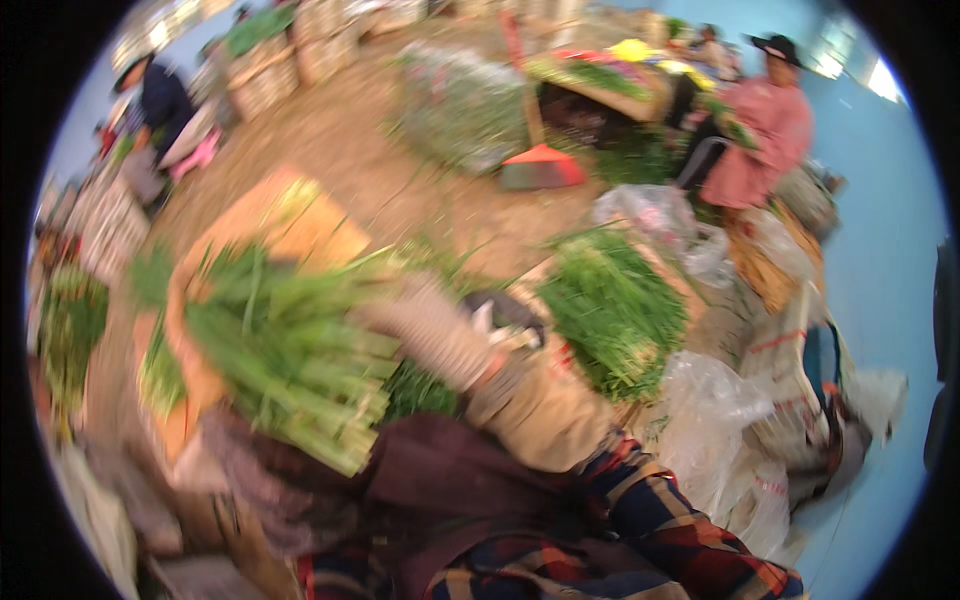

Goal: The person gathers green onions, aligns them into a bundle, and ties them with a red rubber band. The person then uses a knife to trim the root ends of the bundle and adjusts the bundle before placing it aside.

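A large heap of long green stalks (300,360) with pale cut ends lies across the lap of the person wearing me, on dark cloth (442,469). My right hand (397,311), in a light knitted glove, reaches across from the right to the upper right edge of this heap. Motion blur hides its fingers and whether they grip any stalks. A tan cover (551,416) wraps the right forearm over a plaid sleeve. My left hand does not show. Orange sheet material (281,214) curves around the heap's far left side.
Another pile of green stalks (611,307) lies at the right, with clear plastic bags (709,427) near it. Ahead are a large clear bag of greens (465,109) and a red-orange broom (544,169). A seated person in pink (761,135) holds greens by the blue wall (877,247).
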Motion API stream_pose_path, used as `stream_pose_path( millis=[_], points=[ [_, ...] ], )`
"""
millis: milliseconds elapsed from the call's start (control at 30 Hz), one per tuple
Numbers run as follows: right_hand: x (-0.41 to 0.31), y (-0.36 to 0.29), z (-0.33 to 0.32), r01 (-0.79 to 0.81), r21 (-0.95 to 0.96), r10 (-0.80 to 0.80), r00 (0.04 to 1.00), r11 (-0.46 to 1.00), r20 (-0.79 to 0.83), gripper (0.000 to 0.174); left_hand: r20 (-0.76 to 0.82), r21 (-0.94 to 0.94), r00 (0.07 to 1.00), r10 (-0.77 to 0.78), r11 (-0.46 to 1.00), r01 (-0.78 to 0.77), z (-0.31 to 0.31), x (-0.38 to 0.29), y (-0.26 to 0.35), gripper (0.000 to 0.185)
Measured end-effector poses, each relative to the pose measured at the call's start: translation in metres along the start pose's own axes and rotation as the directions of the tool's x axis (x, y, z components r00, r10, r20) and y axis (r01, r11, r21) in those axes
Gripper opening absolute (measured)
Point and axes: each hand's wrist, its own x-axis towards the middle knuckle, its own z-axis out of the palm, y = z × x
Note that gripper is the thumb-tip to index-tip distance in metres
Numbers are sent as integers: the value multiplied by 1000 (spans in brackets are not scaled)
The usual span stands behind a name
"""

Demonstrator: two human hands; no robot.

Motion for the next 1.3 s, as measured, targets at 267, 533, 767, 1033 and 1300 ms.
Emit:
stream_pose_path(
  millis=[267,533,767,1033,1300],
  points=[
    [-10,-8,-16,-792,327,769,596,516,232,24,-111,-431,859,-499,803,411,-20,33,-27,14],
    [-39,-19,-60,-776,464,775,579,428,253,28,-303,-388,824,-478,852,352,-42,39,-25,18],
    [-26,-40,-30,-658,385,593,752,648,288,36,-359,-302,851,-383,911,282,-21,29,-23,20],
    [-30,-27,12,-748,412,750,631,520,198,31,-409,-247,857,-313,942,226,-11,22,-18,23],
    [-55,-70,-34,-831,317,810,536,457,239,31,-412,-241,847,-336,937,255,13,16,-25,18]
  ],
)
